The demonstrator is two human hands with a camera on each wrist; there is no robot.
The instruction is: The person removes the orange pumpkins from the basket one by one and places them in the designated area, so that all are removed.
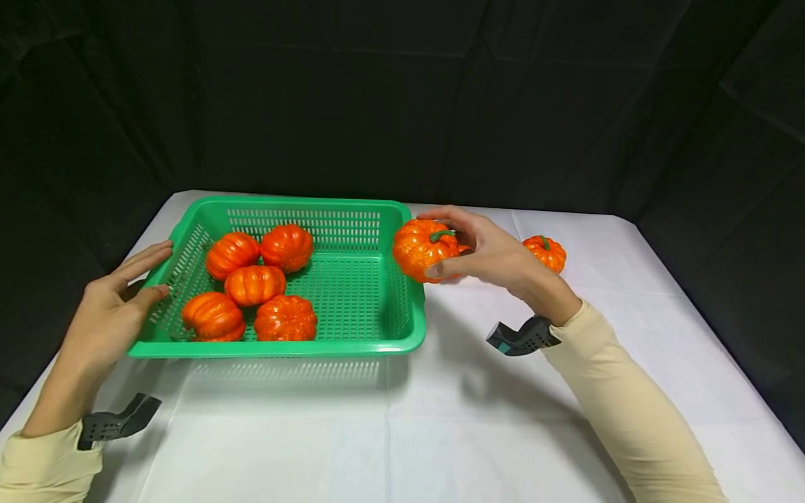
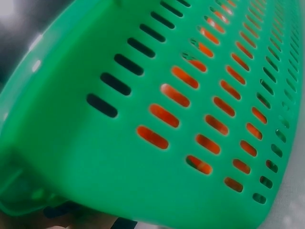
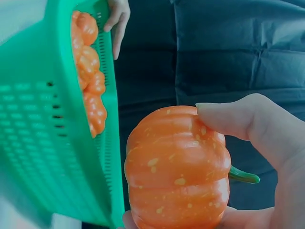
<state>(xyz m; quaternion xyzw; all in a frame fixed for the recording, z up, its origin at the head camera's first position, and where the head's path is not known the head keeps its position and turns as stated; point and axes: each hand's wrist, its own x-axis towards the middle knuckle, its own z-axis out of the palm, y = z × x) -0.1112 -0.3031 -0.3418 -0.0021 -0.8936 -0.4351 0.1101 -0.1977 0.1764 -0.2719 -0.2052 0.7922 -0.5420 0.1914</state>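
I see the right hand (image 1: 497, 255) grasping a speckled pumpkin (image 1: 426, 249) w/ fingers curled round it, held just above the table (image 1: 440, 419), beside the green basket (image 1: 352, 347) rim at its 3 o'clock side. Left hand (image 1: 113, 307) is released, fingers straight, resting vs. the basket's 9 o'clock wall. Five pumpkins (image 1: 254, 285) sit inside, bunched toward 9 o'clock. One more small pumpkin (image 1: 546, 253) lies on the table at 3 o'clock of the right hand, behind it.
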